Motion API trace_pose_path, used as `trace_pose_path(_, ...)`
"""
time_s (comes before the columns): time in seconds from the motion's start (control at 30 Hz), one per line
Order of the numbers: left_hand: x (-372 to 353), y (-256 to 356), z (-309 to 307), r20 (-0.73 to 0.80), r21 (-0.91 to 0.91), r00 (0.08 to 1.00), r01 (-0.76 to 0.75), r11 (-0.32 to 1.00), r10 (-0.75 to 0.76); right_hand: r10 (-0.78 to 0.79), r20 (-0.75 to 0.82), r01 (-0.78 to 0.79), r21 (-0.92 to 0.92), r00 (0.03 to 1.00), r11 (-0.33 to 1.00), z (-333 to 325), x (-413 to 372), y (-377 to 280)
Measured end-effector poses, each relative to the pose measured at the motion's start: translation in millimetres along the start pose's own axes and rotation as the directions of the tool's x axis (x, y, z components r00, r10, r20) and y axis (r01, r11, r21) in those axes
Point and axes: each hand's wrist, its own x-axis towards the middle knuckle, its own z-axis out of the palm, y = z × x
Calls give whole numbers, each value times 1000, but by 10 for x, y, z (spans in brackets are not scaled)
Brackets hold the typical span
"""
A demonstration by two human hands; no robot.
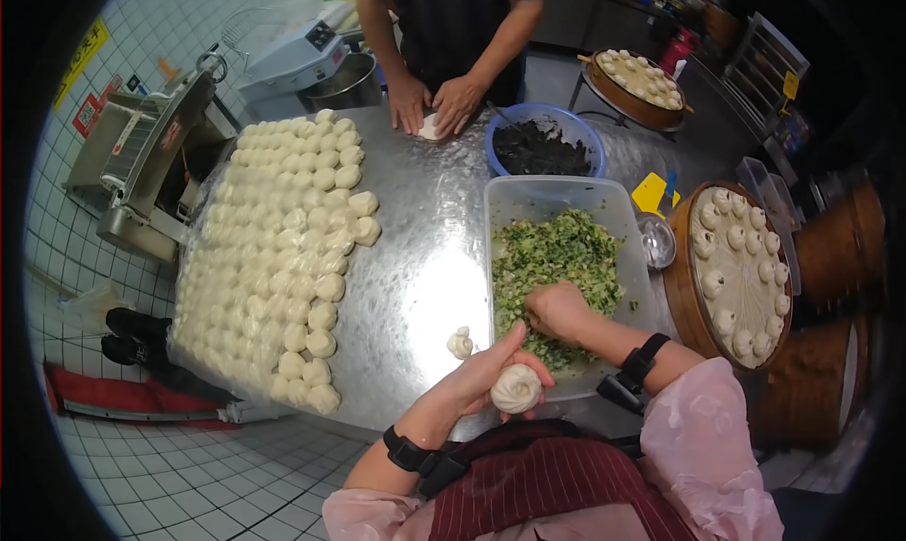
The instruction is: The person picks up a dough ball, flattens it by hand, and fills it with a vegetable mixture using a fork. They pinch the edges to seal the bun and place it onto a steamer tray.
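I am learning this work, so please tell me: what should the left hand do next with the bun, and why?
Probably set the bun down: it looks fully pleated in the left hand, while the right hand rests in the green filling. The steamer basket shows bare spots.

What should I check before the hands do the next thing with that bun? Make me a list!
1. Grip: ok, the left hand cups the pleated bun.
2. Top closed: ok, its pleats swirl shut.
3. Other hand free: not ok, the right hand is down in the green filling.
4. What that hand grips: cannot tell.
5. Room in the steamer basket: ok, gaps show between its buns.
6. Co-worker's hands clear: ok, at the table's far end.
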Motion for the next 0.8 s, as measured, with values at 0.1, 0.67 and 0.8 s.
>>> trace_pose_path(0.1, 21, 33, 26, -13, -59, 999, -34, 998, 33, 120, -42, -98, 342, 992, 934, -387, -88, -42)
trace_pose_path(0.67, 415, 54, 478, -272, -124, 951, -182, 975, 143, 16, -254, 143, 596, 967, 790, -1426, -1060, -318)
trace_pose_path(0.8, 456, 42, 643, -301, 45, 940, -155, 987, 162, -179, -343, 291, 310, 922, 905, -1423, -1138, -268)
